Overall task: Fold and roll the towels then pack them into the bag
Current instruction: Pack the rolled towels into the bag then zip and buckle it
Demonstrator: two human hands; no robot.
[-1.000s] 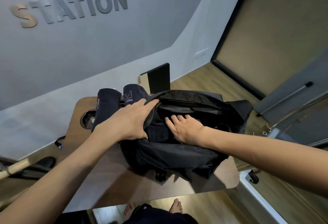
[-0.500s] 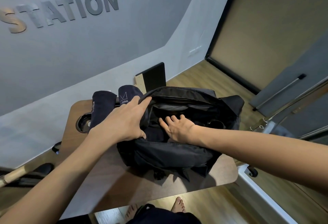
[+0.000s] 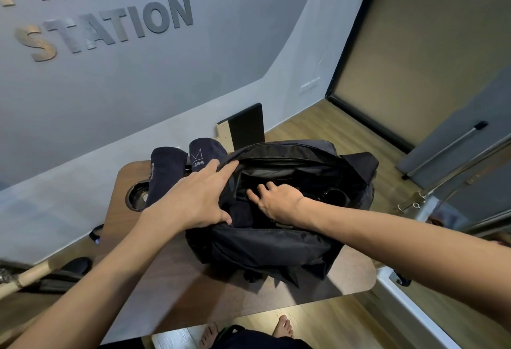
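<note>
Looking down from the head view, we saw a black bag point(image 3: 276, 246) sitting on a wooden table point(image 3: 154, 274), its top gaping wide. The left hand point(image 3: 193, 199) lay on the bag's left end, fingers stretched nearly straight over the opening's edge, thumb hooked down the near side, so it pressed and spread the fabric more than it gripped. The right hand point(image 3: 276, 200) reached down inside the opening, fingers loosely spread and touching dark material within; we could not tell whether that material was a towel or lining, and it held nothing we could make out. Two rolled dark towels stood just left of the bag on the table: the towel with a white crown logo point(image 3: 206, 153) touching the bag's left end behind the left hand, the plain rolled towel point(image 3: 166, 171) just beside it, leaning over a round cup recess point(image 3: 137, 196) in the tabletop. A flat black panel point(image 3: 247, 126) stood against the wall behind the table. Bare feet point(image 3: 283, 326) showed below the table's near edge.
</note>
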